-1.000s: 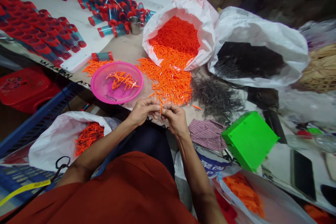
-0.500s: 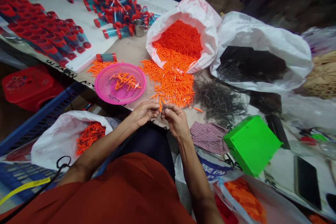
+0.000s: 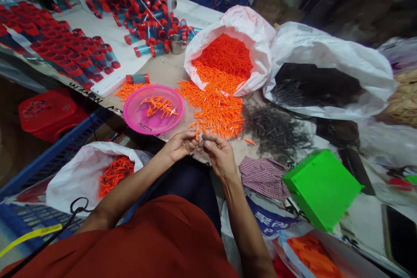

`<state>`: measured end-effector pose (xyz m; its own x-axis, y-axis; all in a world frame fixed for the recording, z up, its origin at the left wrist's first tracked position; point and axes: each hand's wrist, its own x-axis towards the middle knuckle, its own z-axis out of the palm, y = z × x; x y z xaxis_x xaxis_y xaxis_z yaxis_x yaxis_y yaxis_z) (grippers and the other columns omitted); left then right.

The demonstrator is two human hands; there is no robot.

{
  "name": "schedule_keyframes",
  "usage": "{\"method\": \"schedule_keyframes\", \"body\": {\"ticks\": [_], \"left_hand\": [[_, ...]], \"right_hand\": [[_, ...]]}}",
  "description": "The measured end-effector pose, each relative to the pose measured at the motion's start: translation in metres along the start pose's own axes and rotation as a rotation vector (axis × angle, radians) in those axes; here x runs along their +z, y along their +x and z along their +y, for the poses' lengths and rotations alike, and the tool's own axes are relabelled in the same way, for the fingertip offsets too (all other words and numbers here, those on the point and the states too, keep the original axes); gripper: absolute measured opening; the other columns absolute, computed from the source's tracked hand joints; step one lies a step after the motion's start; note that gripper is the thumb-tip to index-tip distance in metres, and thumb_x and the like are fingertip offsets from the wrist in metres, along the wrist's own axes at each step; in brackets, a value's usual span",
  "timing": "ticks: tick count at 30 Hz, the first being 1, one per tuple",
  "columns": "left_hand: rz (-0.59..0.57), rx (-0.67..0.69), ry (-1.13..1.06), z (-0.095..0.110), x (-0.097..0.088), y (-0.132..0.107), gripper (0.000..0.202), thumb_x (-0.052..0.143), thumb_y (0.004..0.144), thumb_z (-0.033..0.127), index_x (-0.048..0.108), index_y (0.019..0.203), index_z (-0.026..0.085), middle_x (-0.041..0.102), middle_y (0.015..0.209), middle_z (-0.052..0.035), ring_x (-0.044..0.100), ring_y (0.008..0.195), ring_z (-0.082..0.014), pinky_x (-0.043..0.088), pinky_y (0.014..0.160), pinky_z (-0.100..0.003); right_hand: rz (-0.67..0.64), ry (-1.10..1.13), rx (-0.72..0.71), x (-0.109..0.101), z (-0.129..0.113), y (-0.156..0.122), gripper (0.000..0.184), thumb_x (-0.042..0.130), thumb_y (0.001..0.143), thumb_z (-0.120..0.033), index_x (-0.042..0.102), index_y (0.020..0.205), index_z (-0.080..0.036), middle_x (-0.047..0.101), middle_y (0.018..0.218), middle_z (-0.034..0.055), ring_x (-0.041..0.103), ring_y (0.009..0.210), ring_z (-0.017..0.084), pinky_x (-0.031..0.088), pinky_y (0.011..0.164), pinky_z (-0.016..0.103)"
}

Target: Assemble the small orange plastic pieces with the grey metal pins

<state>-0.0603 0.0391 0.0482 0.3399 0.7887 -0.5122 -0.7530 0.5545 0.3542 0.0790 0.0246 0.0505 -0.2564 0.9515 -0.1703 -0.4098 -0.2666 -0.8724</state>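
In front of my body, at the table's near edge, my two hands meet with fingertips close together. My left hand (image 3: 183, 144) pinches a small orange plastic stick (image 3: 197, 133), held upright. The fingers of my right hand (image 3: 219, 151) are closed beside it; whatever they grip is too small to make out. Just beyond the hands lies a loose pile of orange plastic sticks (image 3: 218, 115), spilling from a white sack (image 3: 262, 56). To its right spreads a heap of thin black pieces (image 3: 276, 132). A pink basket (image 3: 130, 120) with some orange sticks inside stands to the left.
A second white sack (image 3: 374, 82) holds black pieces. A checked cloth (image 3: 263, 177) and a green box (image 3: 325, 191) lie at right. Red-capped tubes (image 3: 74, 54) fill the far left, near a metal cup (image 3: 176, 44). A lower-left sack (image 3: 71, 173) contains orange-and-black pieces.
The whole view has shifted, so the table's contents appear slightly lower and farther right. My hands stay together at the table edge, the orange stick still in my left fingers.
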Motion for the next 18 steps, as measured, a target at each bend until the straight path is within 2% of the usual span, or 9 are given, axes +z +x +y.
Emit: {"method": "schedule_keyframes", "body": {"ticks": [5, 18], "left_hand": [[-0.063, 0.003, -0.014, 0.0, -0.005, 0.001, 0.013, 0.048, 0.074, 0.0, 0.057, 0.07, 0.009, 0.054, 0.051, -0.0007, 0.047, 0.038, -0.0036, 0.04, 0.038, -0.009], [-0.171, 0.02, 0.112, -0.001, -0.008, 0.0, 0.007, 0.054, 0.063, 0.005, 0.052, 0.064, 0.012, 0.045, 0.046, 0.0027, 0.038, 0.036, -0.0023, 0.029, 0.032, -0.008]], "right_hand": [[-0.003, 0.004, -0.006, 0.004, 0.001, -0.004, 0.017, 0.073, 0.065, -0.024, 0.066, 0.08, -0.019, 0.068, 0.064, -0.0027, 0.062, 0.055, 0.009, 0.053, 0.058, 0.023], [0.024, -0.093, -0.057, 0.004, 0.007, -0.011, 0.016, 0.071, 0.069, -0.026, 0.067, 0.083, -0.02, 0.067, 0.066, -0.0022, 0.061, 0.056, 0.009, 0.053, 0.058, 0.022]]}}
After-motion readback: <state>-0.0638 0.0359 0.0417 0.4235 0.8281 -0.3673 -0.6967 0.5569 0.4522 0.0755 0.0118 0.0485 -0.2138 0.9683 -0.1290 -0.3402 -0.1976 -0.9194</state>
